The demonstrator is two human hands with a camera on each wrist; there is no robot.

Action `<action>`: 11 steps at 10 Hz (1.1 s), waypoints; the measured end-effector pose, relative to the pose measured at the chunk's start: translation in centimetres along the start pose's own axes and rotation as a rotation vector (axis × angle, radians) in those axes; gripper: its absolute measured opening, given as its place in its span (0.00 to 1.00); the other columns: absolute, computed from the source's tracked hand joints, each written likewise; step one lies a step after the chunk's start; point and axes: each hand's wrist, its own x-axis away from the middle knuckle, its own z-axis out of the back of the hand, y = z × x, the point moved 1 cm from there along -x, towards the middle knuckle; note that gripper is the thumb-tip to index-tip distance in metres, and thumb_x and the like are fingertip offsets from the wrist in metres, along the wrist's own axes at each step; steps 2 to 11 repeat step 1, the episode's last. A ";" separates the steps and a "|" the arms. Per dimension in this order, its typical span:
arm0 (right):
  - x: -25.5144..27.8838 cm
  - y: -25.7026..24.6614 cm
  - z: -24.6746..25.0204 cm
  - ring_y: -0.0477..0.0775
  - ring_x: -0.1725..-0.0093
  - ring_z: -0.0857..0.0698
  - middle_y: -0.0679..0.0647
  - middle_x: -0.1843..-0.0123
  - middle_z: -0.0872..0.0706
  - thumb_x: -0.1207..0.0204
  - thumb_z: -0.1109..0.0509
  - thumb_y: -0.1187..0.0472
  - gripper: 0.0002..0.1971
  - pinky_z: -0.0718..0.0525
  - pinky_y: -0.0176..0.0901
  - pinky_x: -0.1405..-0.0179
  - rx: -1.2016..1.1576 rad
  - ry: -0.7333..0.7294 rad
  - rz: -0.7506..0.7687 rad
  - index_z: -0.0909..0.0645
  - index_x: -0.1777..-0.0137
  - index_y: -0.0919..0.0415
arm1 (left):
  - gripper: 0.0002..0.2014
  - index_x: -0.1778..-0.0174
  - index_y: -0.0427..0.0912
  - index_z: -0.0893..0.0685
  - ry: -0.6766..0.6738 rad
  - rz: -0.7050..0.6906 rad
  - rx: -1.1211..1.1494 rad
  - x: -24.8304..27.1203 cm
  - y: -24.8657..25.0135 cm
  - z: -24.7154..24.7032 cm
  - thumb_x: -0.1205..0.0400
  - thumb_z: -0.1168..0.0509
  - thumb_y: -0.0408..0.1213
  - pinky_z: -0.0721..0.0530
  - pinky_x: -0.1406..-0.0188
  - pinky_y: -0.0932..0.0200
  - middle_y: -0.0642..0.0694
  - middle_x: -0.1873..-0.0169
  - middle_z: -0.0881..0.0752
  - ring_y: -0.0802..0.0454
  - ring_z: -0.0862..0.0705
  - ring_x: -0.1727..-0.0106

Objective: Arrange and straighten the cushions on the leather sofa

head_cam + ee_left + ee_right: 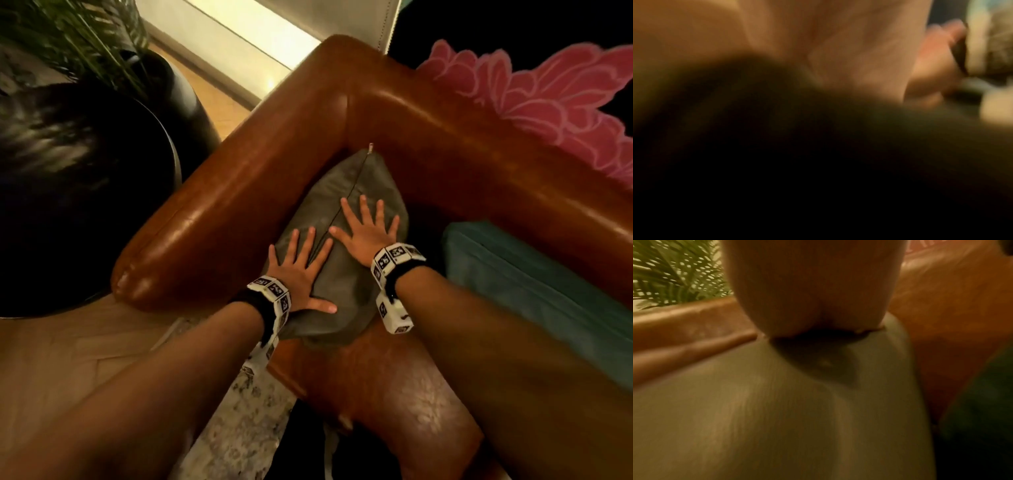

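Here both flat, spread hands press the olive cushion, seam pointing into the sofa corner.

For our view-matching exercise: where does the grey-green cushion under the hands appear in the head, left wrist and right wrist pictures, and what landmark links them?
Head: grey-green cushion at centre, in the sofa's corner, both flat hands on it.
Left wrist: too dark and blurred to tell.
Right wrist: grey-green cushion fills the lower left and centre, under the right hand.
Shared landmark: the brown leather armrest, left of the cushion in the head view, and at left in the right wrist view.
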 end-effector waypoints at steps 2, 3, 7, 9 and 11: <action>0.2 1.3 3.1 0.67 0.12 0.58 0.52 0.10 0.53 0.18 0.46 0.33 0.38 0.57 0.72 0.16 -0.327 0.074 0.025 0.58 0.13 0.37 | 0.66 0.19 0.64 0.75 -0.043 -0.026 0.096 -0.2 -1.0 1.7 0.40 0.38 0.83 0.56 0.25 0.17 0.50 0.17 0.75 0.41 0.72 0.15; 0.2 1.3 3.1 0.67 0.12 0.58 0.52 0.10 0.53 0.18 0.46 0.33 0.38 0.57 0.72 0.16 -0.327 0.074 0.025 0.58 0.13 0.37 | 0.66 0.19 0.64 0.75 -0.043 -0.026 0.096 -0.2 -1.0 1.7 0.40 0.38 0.83 0.56 0.25 0.17 0.50 0.17 0.75 0.41 0.72 0.15; 0.2 1.3 3.1 0.67 0.12 0.58 0.52 0.10 0.53 0.18 0.46 0.33 0.38 0.57 0.72 0.16 -0.327 0.074 0.025 0.58 0.13 0.37 | 0.66 0.19 0.64 0.75 -0.043 -0.026 0.096 -0.2 -1.0 1.7 0.40 0.38 0.83 0.56 0.25 0.17 0.50 0.17 0.75 0.41 0.72 0.15; 0.2 1.3 3.1 0.67 0.12 0.58 0.52 0.10 0.53 0.18 0.46 0.33 0.38 0.57 0.72 0.16 -0.327 0.074 0.025 0.58 0.13 0.37 | 0.66 0.19 0.64 0.75 -0.043 -0.026 0.096 -0.2 -1.0 1.7 0.40 0.38 0.83 0.56 0.25 0.17 0.50 0.17 0.75 0.41 0.72 0.15; 0.2 1.3 3.1 0.67 0.12 0.58 0.52 0.10 0.53 0.18 0.46 0.33 0.38 0.57 0.72 0.16 -0.327 0.074 0.025 0.58 0.13 0.37 | 0.66 0.19 0.64 0.75 -0.043 -0.026 0.096 -0.2 -1.0 1.7 0.40 0.38 0.83 0.56 0.25 0.17 0.50 0.17 0.75 0.41 0.72 0.15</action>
